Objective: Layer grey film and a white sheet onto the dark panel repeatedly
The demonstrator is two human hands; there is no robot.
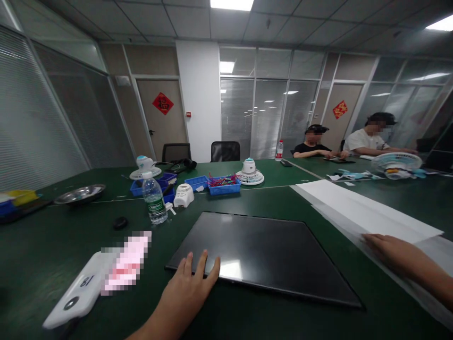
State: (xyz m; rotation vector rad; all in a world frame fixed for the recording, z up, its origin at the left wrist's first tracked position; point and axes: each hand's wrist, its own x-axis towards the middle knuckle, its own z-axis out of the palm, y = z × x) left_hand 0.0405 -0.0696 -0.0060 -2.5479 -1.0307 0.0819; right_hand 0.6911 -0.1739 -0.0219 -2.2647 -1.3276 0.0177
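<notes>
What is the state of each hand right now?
Left hand: open, on the dark panel.
Right hand: at the white sheets; whether holding, cannot be told.

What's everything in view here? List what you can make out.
Table: 1, green, foreground
Panel: 1, black, centre front
Sheets: uncounted, white, right
Bottles: 2, clear, left and back
Marked device: 1, white, front left
Disc: 1, black, left
Dish: 1, silver, left
Container: 1, yellow, left edge
Trays: several, blue, mid-table
Wires: uncounted, mixed colours, in a tray
Fan-like parts: 2, white, table's back
Housing: 1, white, beside left bottle
Grille: 1, pale, far right
Chairs: at least 2, black, back
Doors: 2, brown, back wall
Signs: 2, red, on doors
People: 2, black and white shirts, back right
Left hand: 1, bare, panel's near edge
Right hand: 1, bare, at sheets
</notes>
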